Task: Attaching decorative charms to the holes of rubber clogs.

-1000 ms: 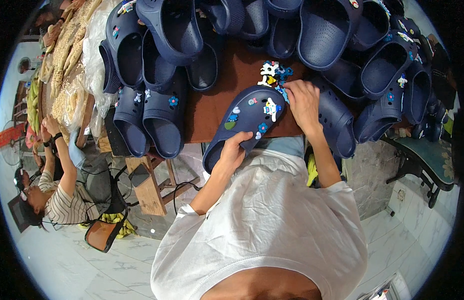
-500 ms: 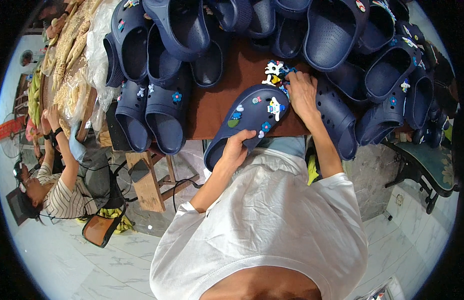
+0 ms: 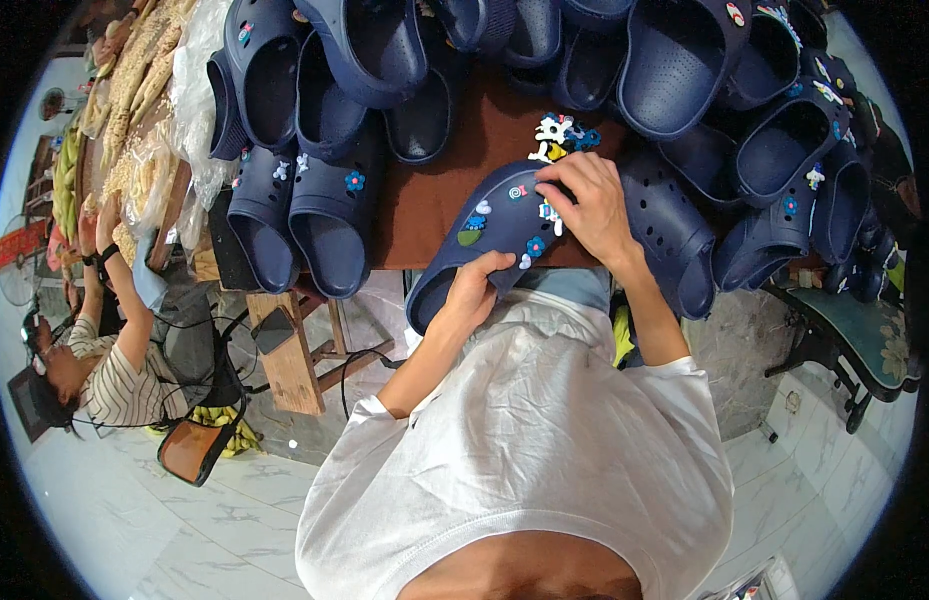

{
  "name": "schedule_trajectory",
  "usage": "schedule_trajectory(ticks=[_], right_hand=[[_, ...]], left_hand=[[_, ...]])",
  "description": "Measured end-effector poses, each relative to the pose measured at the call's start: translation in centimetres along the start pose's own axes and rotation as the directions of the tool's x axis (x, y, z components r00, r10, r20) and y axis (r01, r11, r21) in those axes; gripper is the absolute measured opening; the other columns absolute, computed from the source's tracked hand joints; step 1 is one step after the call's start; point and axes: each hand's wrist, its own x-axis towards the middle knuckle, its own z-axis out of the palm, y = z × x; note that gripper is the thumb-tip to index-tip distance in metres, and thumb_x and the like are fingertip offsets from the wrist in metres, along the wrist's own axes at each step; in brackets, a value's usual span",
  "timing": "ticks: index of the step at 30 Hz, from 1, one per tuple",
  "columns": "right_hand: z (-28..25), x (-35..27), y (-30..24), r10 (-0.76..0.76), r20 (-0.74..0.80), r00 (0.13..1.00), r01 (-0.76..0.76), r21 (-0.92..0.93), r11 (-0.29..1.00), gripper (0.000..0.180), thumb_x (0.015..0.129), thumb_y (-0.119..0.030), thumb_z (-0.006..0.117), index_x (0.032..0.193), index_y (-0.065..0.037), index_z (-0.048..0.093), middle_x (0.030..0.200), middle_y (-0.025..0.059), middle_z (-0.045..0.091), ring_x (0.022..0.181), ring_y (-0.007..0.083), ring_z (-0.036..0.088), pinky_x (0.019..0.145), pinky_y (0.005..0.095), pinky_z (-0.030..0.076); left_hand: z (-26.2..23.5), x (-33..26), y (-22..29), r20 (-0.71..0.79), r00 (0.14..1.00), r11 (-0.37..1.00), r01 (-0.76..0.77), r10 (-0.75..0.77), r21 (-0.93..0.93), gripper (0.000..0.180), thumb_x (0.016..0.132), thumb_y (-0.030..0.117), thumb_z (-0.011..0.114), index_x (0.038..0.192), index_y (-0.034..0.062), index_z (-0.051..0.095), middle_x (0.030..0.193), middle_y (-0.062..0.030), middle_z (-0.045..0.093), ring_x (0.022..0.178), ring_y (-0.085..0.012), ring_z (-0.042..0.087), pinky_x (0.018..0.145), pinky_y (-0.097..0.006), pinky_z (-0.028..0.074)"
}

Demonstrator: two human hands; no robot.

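You have a navy clog (image 3: 489, 235) lying across the near edge of the brown tabletop (image 3: 434, 195), its heel end hanging off the edge toward you. Your left hand (image 3: 474, 290) grips that overhanging end, fingers curled around the rim and thumb on top, so the clog is pinned rather than resting freely. Your right hand (image 3: 584, 205) lies over the toe end, fingers bent and pressed down on a small charm (image 3: 549, 213) on the upper; whether they pinch the charm or only push on it cannot be told. The main risk, as I judge it, is the overhang: if your left grip eases while the right pushes down, the clog could tip and slide off the tabletop. A hard, off-centre push could also pop the charm out sideways, or knock the loose pile of charms (image 3: 559, 135) just beyond your knuckles. Both forearms come up from the lower edge, the left elbow bent sharply inward, the right wrist cocked downward. More clogs (image 3: 324, 210) crowd the far side, near your right hand.
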Motion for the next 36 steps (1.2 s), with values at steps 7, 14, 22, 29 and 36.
schedule_trajectory(ticks=[7, 14, 22, 29, 36], right_hand=[[0.1, -0.5, 0.1, -0.059, 0.062, 0.996, 0.061, -0.033, 0.998, 0.011, 0.084, -0.018, 0.068, 0.091, -0.010, 0.067, 0.088, 0.0041, 0.059, 0.090, 0.0241, 0.057, 0.083, 0.0383, 0.039], [-0.5, 0.3, 0.1, 0.003, 0.143, 0.990, -0.007, 0.031, 1.000, 0.009, 0.083, -0.017, 0.068, 0.089, -0.011, 0.068, 0.088, 0.0039, 0.061, 0.088, 0.0247, 0.056, 0.081, 0.0380, 0.039], [-1.2, 0.8, 0.2, 0.103, 0.247, 0.963, -0.100, -0.023, 0.995, 0.014, 0.081, -0.020, 0.071, 0.091, -0.011, 0.066, 0.090, 0.0059, 0.062, 0.088, 0.0256, 0.057, 0.080, 0.0385, 0.040], [-1.1, 0.8, 1.1, 0.170, 0.247, 0.954, -0.182, 0.025, 0.983, 0.033, 0.079, -0.026, 0.073, 0.104, -0.008, 0.062, 0.102, 0.0102, 0.061, 0.101, 0.0287, 0.058, 0.088, 0.0389, 0.042], [-0.9, 1.1, 2.4, 0.250, 0.395, 0.884, -0.319, 0.118, 0.940, 0.043, 0.079, -0.025, 0.074, 0.114, -0.005, 0.059, 0.110, 0.0131, 0.062, 0.105, 0.0306, 0.061, 0.091, 0.0384, 0.047]], left_hand=[[0.8, -0.5, 0.3, 0.008, 1.000, 0.999, -0.015, 0.015, -0.032, 0.025, 0.080, 0.000, 0.062, 0.105, -0.0056, 0.059, 0.103, -0.0121, 0.065, 0.095, -0.0214, 0.063, 0.091, -0.034, 0.049], [0.6, -0.4, 0.1, 0.023, 1.000, 1.000, -0.017, 0.017, -0.012, 0.036, 0.079, -0.001, 0.060, 0.114, -0.0066, 0.055, 0.107, -0.0137, 0.064, 0.099, -0.0233, 0.064, 0.093, -0.036, 0.050], [1.9, -1.3, 0.0, -0.026, 0.997, 0.996, -0.065, 0.067, 0.069, 0.032, 0.077, -0.003, 0.062, 0.109, -0.0057, 0.058, 0.103, -0.0115, 0.065, 0.094, -0.0218, 0.063, 0.090, -0.035, 0.050], [1.7, -1.3, -0.3, 0.038, 0.987, 0.983, -0.159, 0.156, 0.094, 0.035, 0.076, -0.004, 0.063, 0.111, -0.0038, 0.058, 0.104, -0.0109, 0.064, 0.094, -0.0221, 0.063, 0.089, -0.035, 0.049], [1.4, -1.3, -0.7, 0.054, 0.987, 0.969, -0.158, 0.150, 0.188, 0.034, 0.077, -0.002, 0.063, 0.111, -0.0030, 0.058, 0.103, -0.0097, 0.064, 0.093, -0.0213, 0.062, 0.088, -0.035, 0.049]])
